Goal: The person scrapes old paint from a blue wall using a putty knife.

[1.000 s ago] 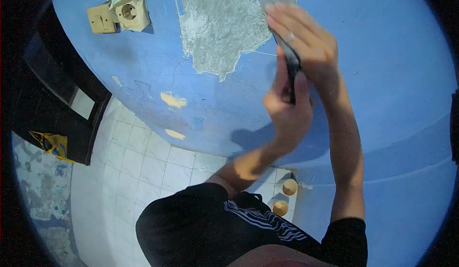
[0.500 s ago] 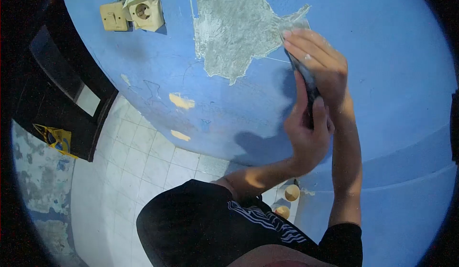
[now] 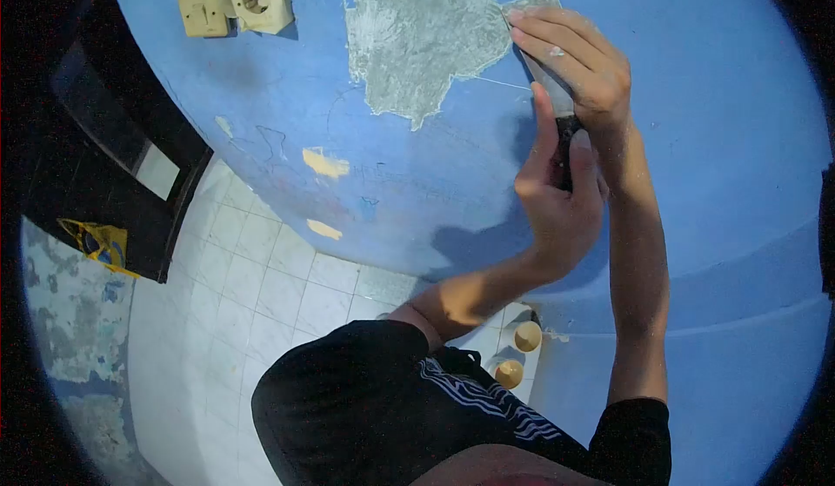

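Here, the left hand [image 3: 561, 199] is closed around the dark handle of a scraper [image 3: 551, 86], with its thumb along the handle and a finger stretched up by the blade's left edge. The scraper points up and a little to the left from that hand, its grey blade against or close to the blue wall [image 3: 722, 164]. Above, the right hand [image 3: 578, 64] lays its fingers, nearly straight and side by side, across the blade; its thumb is hidden, so I cannot tell if it pinches. A white speck sits on one finger. Just left of the fingertips is a rough grey patch [image 3: 417, 46] on the wall. Farther left are a light switch [image 3: 205, 11] and a socket [image 3: 259, 0]. Below, two round tan pots [image 3: 527, 336] stand near the wall's foot on the tiled floor [image 3: 278, 273].
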A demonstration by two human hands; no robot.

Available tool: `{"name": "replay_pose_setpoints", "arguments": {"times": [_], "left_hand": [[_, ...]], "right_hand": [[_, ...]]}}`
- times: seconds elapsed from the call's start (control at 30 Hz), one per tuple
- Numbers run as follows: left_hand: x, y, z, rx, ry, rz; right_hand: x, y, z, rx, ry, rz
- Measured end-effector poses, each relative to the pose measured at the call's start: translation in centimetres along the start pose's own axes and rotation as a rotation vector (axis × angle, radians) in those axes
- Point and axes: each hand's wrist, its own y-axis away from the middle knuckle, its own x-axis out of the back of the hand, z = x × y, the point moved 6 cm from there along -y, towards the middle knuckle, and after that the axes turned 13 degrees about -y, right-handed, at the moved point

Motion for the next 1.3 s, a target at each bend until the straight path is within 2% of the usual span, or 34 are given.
{"name": "replay_pose_setpoints", "arguments": {"times": [0.2, 0.27, 0.3, 0.4, 0.53, 0.6, 0.73, 0.83, 0.93, 1.0, 1.13, 1.23, 1.3], "left_hand": [[0.1, 2.1, -0.9, 0.148, 0.102, -0.005], [0.6, 0.1, -1.0, -0.075, -0.213, 0.021], [0.7, -1.1, -1.0, -0.079, -0.208, 0.026], [0.5, -3.0, 2.1, 0.034, 0.092, 0.015], [1.1, 0.2, 0.6, 0.020, 0.048, -0.020], [1.4, 0.8, 0.5, 0.119, 0.016, -0.085], [-0.1, 0.3, 1.3, 0.056, 0.078, -0.001], [-1.1, 1.4, 0.4, 0.172, 0.118, 0.020], [-1.6, 1.7, -0.7, 0.172, 0.164, 0.006], [-1.9, 0.2, -0.9, 0.041, 0.112, 0.089], [-1.7, 1.4, -0.9, 0.089, 0.059, 0.092], [-1.7, 1.8, -0.5, 0.169, 0.184, 0.049], [-1.1, 0.2, -0.2, 0.039, 0.132, 0.037]], "right_hand": [[0.2, 2.5, -1.1, -0.116, 0.078, -0.027], [-0.3, 0.7, -0.3, -0.046, 0.078, -0.008], [-0.4, -0.5, 0.0, 0.019, 0.079, 0.018], [-0.7, -3.3, 0.3, -0.006, 0.021, 0.022], [-0.5, 0.0, -1.1, -0.028, 0.039, 0.052], [-0.8, 0.9, -1.4, -0.096, 0.068, 0.058], [-0.3, -0.6, -0.4, -0.029, -0.055, 0.056], [0.2, 0.2, -0.7, -0.078, -0.013, 0.011], [0.4, 0.7, -0.4, -0.069, -0.009, 0.021], [0.4, -0.8, 0.0, -0.053, -0.056, -0.009], [0.6, 0.5, -0.5, -0.018, 0.024, -0.040], [0.4, 0.8, -0.1, -0.056, 0.020, -0.049], [0.2, -0.8, -0.1, -0.007, -0.044, -0.030]]}}
